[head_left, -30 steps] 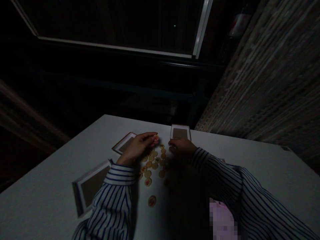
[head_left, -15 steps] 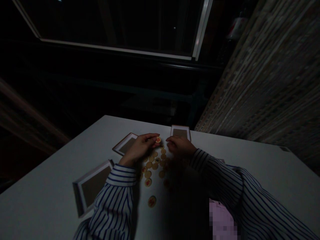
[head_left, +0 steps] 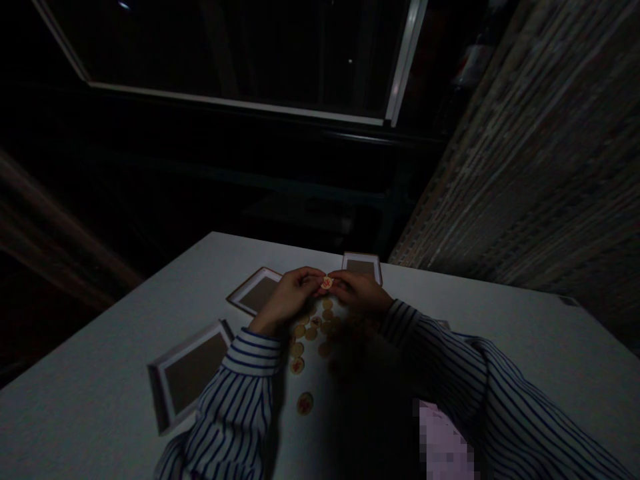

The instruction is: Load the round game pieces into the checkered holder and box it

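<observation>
A round wooden xiangqi piece [head_left: 327,283] with a red character faces up between my two hands. My left hand [head_left: 295,290] pinches its left side with thumb and fingers. On its right side, the fingers of my right hand [head_left: 361,291] are closed at the edge. Below the hands lie several more xiangqi pieces [head_left: 311,333], some blank side up and some showing characters; shadow and my right arm hide part of the group. One red-marked piece [head_left: 305,403] lies apart, nearer to me.
On the white table [head_left: 115,373] an open box part [head_left: 195,367] lies at the left. Another shallow box [head_left: 255,295] is behind my left hand, a third [head_left: 361,267] behind my right. A beaded curtain [head_left: 530,167] hangs at the right. The room is dim.
My left hand has carried the piece slightly to the right. My right hand's fingers have closed in on the piece's right edge, where there was a gap before.
</observation>
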Motion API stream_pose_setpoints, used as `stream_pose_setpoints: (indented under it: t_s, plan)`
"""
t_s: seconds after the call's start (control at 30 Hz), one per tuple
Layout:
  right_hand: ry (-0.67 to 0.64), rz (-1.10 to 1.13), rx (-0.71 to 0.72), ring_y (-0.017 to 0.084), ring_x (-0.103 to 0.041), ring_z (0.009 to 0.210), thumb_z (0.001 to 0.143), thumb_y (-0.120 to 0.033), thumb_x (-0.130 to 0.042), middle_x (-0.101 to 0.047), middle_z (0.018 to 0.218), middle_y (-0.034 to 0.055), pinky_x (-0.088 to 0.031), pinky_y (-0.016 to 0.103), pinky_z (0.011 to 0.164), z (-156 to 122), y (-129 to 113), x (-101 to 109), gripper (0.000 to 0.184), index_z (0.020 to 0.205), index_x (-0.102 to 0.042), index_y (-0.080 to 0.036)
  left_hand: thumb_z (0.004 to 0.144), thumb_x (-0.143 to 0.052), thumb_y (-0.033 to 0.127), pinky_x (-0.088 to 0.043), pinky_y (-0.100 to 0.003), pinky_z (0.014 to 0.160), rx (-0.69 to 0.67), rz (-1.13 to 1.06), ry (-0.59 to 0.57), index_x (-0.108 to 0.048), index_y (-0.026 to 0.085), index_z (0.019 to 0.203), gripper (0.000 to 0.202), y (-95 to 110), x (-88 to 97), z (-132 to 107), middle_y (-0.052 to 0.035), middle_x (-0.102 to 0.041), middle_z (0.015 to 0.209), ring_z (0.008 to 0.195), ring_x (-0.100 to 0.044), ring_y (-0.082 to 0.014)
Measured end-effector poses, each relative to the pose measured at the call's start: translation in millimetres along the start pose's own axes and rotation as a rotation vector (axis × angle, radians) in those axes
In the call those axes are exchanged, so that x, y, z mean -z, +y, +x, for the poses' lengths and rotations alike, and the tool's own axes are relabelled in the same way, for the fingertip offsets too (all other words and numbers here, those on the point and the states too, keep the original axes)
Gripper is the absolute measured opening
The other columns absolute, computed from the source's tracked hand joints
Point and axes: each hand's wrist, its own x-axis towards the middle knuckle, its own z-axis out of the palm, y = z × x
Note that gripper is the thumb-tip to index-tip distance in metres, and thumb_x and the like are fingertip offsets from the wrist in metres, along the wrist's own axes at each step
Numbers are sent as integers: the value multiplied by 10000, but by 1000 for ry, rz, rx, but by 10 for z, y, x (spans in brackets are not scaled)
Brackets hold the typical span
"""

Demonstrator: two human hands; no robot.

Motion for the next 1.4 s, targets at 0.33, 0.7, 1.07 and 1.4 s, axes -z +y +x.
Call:
stream_pose_setpoints:
  t_s: [0.33, 0.7, 1.07, 1.4]
  plan:
    - [-1, 53, 44, 127, -577, 863, 855, -334, -454, -645, 968, 23, -412, 238, 765, -54, -41, 86, 266, 1044, -589, -204, 699, -588, 364, -456, -246, 640, 9, 10, -9, -623, 151, 853, 265, 116, -50, -52, -17, -658, 739, 675, -586, -130]
    - [31, 86, 46, 122, -580, 809, 820, -280, -509, -640, 937, 28, -426, 239, 741, -143, -9, 168, 293, 1091, -560, -182, 706, -593, 346, -462, -276, 733, -31, -28, -44, -606, 139, 889, 277, 200, -90, -93, -38, -672, 809, 763, -609, -150]
    - [101, 168, 90, 142, -593, 821, 814, -332, -521, -651, 950, 37, -456, 265, 736, -304, 25, 270, 283, 1051, -598, -198, 731, -559, 390, -477, -281, 705, -99, -12, -74, -600, 144, 911, 308, 328, -245, -169, -36, -671, 797, 749, -615, -158]
    - [170, 162, 128, 105, -563, 696, 800, -305, -552, -650, 896, 23, -440, 214, 607, -529, 36, 381, 271, 1047, -614, -216, 737, -554, 365, -476, -275, 687, -150, 2, -112, -608, 159, 927, 285, 370, -418, -230, -28, -666, 772, 743, -614, -157]
